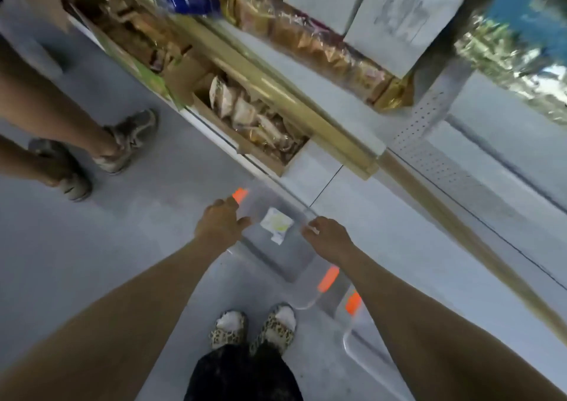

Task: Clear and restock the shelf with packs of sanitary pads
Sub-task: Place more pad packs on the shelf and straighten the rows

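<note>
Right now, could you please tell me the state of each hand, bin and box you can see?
Clear bin: held between both hands; lid on or off, cannot tell.
Left hand: grips its left rim.
Right hand: grips its right rim.
Second clear bin: apparently on the floor, untouched.
Cardboard box: open-topped, holding packets.
White boxes: upright, side by side.

Packet in bin, shelf behind, 2nd bin to R.
</note>
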Motion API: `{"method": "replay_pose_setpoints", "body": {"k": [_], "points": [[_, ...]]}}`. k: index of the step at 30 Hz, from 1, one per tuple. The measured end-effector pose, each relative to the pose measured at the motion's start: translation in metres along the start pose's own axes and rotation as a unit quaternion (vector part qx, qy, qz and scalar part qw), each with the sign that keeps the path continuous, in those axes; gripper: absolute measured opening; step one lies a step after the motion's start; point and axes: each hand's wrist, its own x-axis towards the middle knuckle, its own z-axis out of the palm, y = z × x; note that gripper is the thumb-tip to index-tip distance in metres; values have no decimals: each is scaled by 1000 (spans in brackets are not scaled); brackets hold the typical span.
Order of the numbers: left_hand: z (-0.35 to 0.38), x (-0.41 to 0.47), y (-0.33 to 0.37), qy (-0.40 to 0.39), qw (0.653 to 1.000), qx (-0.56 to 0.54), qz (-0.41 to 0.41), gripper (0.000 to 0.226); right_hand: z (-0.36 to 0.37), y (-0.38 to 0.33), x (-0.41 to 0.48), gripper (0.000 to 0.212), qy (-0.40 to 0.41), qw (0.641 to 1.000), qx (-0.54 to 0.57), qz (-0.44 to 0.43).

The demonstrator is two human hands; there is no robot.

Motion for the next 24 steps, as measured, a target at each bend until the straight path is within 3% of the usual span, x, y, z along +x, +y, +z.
{"method": "replay_pose_setpoints", "body": {"k": [7, 12, 18, 22, 24], "points": [[122, 99, -81, 84, 996, -32, -2, 55, 100, 60, 157, 50, 1, 999, 10, 30], [182, 146, -117, 143, 989, -20, 22, 57, 149, 80, 238, 29, -6, 1000, 16, 18], [207, 166, -138, 210, 973, -49, 78, 53, 182, 84, 292, 69, 24, 998, 65, -2], [214, 167, -136, 241, 968, -13, 62, 60, 205, 83, 304, 61, 16, 994, 109, 26], [214, 167, -136, 243, 969, -6, 51, 62, 224, 88, 312, 79, 35, 991, 120, 37]]}}
